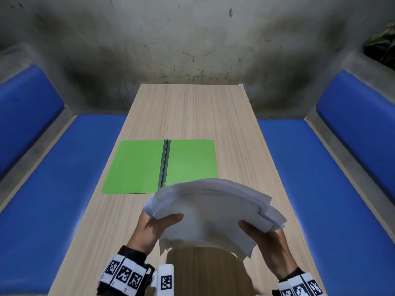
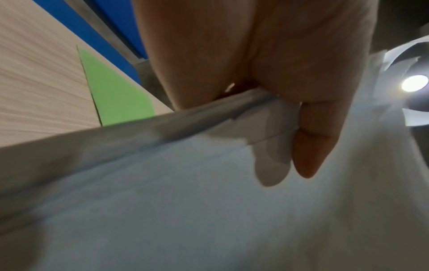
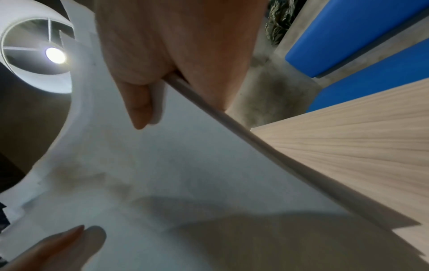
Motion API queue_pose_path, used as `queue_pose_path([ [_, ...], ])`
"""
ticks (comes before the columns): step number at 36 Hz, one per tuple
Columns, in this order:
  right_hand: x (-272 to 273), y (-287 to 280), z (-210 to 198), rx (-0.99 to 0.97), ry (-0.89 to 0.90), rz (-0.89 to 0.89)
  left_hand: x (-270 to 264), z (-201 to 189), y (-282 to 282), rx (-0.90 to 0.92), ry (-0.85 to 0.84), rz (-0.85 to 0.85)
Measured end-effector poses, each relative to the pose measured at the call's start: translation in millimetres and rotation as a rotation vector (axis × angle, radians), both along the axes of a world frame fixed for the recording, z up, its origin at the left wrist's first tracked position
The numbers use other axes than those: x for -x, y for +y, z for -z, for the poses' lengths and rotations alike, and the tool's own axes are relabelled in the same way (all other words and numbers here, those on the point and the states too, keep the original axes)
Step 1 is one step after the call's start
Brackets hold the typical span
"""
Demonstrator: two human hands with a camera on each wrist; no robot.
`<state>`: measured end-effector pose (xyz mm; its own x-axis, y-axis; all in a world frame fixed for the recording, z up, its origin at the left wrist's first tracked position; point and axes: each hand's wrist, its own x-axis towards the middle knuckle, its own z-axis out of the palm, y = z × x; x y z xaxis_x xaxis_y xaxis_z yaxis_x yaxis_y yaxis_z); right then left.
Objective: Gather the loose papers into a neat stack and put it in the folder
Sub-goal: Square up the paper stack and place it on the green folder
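Note:
A loose stack of white papers is held up above the near half of the wooden table, its sheets fanned and uneven at the right edge. My left hand grips its left edge, thumb on top. My right hand grips the right edge the same way. An open green folder with a dark spine lies flat on the table just beyond the papers. In the left wrist view my thumb presses on the papers. The right wrist view shows my right thumb on the sheet.
Blue cushioned benches run along both sides of the table. A stained concrete wall stands behind its far end, and a plant sits at the top right. A ceiling lamp shows in the wrist views.

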<state>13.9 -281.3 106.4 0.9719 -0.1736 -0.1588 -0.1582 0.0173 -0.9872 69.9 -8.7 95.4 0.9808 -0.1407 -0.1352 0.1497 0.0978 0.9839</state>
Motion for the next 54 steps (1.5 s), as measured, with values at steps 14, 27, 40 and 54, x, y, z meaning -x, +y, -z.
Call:
queue_pose_path([
  [14,-3.8,4.6,18.3,0.072,0.079,-0.066,1.7,15.9,-10.8,-0.063,0.058,0.0],
  [27,-3.4,-7.7,9.2,0.081,0.039,-0.181,6.5,20.6,5.9,-0.06,0.068,0.004],
  [40,-1.6,1.6,-9.9,0.077,-0.065,0.02,10.4,-2.7,-1.1,-0.13,-0.105,-0.11],
  [54,2.9,5.2,1.2,0.154,-0.096,0.002,15.7,-3.9,-12.2,-0.379,-0.383,-0.179],
])
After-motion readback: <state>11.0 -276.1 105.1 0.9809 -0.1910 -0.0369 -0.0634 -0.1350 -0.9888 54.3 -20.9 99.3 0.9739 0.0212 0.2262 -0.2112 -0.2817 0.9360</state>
